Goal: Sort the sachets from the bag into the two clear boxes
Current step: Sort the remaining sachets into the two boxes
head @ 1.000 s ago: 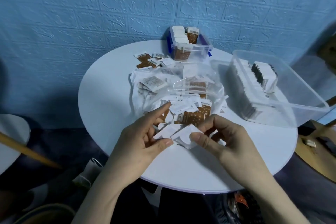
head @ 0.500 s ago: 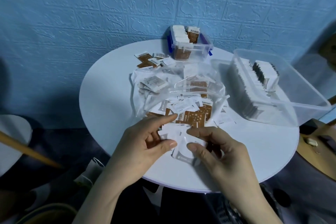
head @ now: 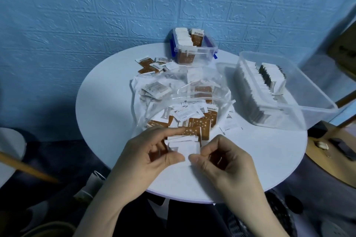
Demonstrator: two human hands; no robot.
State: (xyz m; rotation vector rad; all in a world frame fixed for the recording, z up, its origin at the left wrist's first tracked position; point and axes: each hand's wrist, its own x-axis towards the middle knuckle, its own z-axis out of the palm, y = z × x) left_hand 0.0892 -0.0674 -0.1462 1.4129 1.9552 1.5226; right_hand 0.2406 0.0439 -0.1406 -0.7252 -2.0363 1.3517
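Both hands point(head: 152, 152) point(head: 223, 158) pinch white sachets point(head: 185, 145); bag point(head: 185, 109), both boxes point(head: 194, 52) point(head: 285, 92) hold sachets, seemingly upright rows.

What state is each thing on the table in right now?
Left hand: pinching the white sachets.
Right hand: pinching the same sachets.
White sachets: stacked, held between both hands.
Bag: open, sachets inside.
Small box: lidless, partly filled.
Large box: lidless, sachets standing in rows.

Single head view, looking forward and down onto round white table point(head: 107, 121), close; blue wall point(head: 96, 15) at 12 o'clock.
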